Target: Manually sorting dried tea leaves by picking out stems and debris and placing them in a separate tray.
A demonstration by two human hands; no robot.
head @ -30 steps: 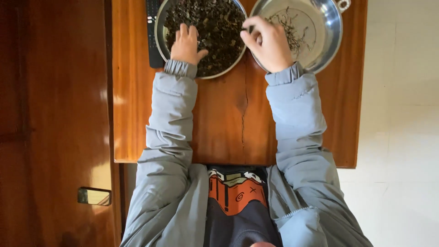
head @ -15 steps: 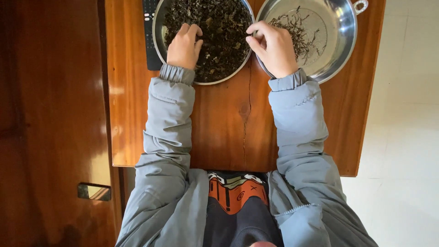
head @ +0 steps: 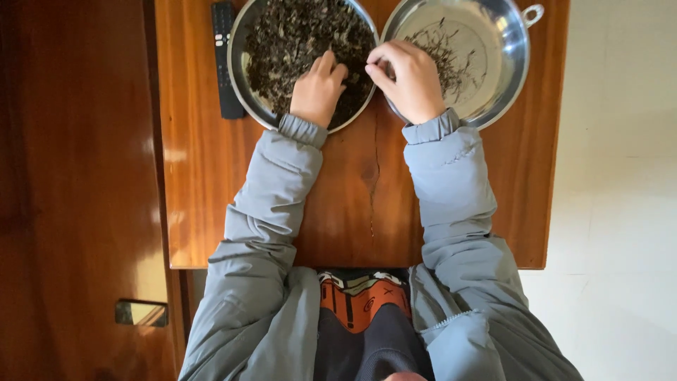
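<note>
Two round metal bowls stand side by side at the far edge of a wooden table (head: 211, 176). The left bowl (head: 242, 85) is full of dark dried leaves (head: 296, 35). The right bowl (head: 508, 67) holds only a thin scatter of dried stems (head: 441, 49). My left hand (head: 319, 88) lies palm down on the leaves at the near side of the left bowl, fingers loose and holding nothing. My right hand (head: 407, 79) hovers where the two rims meet, thumb and fingertips pinched together over the edge of the leaf pile. Anything between the fingertips is too small to see.
A black remote control (head: 227, 60) lies on the table just left of the left bowl. A dark wooden door or cabinet panel (head: 70, 190) with a small metal latch (head: 141, 312) fills the left side. Pale floor (head: 613, 212) lies to the right of the table.
My right hand has moved left, from over the right bowl to the seam between the bowls. My left hand stays on the leaves. The view has tilted down slightly.
</note>
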